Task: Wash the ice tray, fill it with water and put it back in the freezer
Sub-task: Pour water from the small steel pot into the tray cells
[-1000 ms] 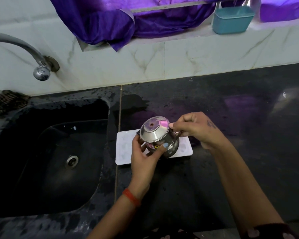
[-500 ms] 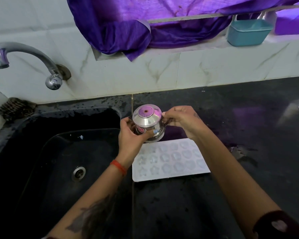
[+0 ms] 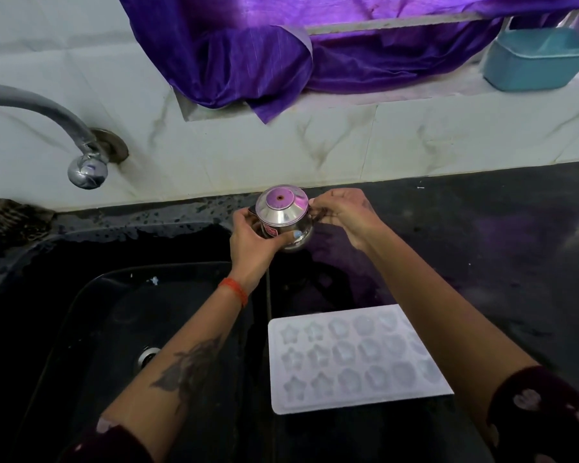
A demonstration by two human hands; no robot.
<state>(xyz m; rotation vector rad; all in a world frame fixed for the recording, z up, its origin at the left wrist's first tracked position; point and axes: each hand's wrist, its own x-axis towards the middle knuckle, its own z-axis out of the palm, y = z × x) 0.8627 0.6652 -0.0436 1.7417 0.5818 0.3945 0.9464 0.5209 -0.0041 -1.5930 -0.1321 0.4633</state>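
Observation:
The white ice tray (image 3: 358, 359), with star and flower shaped cells, lies flat on the black counter just right of the sink, between my forearms. Beyond it I hold a small steel pot (image 3: 283, 217) with a conical lid above the counter's back edge. My left hand (image 3: 251, 240) grips the pot's body from the left, thumb across its front. My right hand (image 3: 343, 213) pinches the pot's handle side on the right. The lid hides what the pot holds.
A black sink (image 3: 114, 329) with a drain (image 3: 147, 355) fills the left. A steel tap (image 3: 64, 128) comes out of the tiled wall above it. A scrubber (image 3: 7, 218) sits at the sink's back left. Purple cloth (image 3: 264, 51) and a teal tub (image 3: 535, 58) lie on the ledge.
Both hands have carried the steel pot off the ice tray and away toward the wall. The tray lies uncovered nearer to me as the view tilts.

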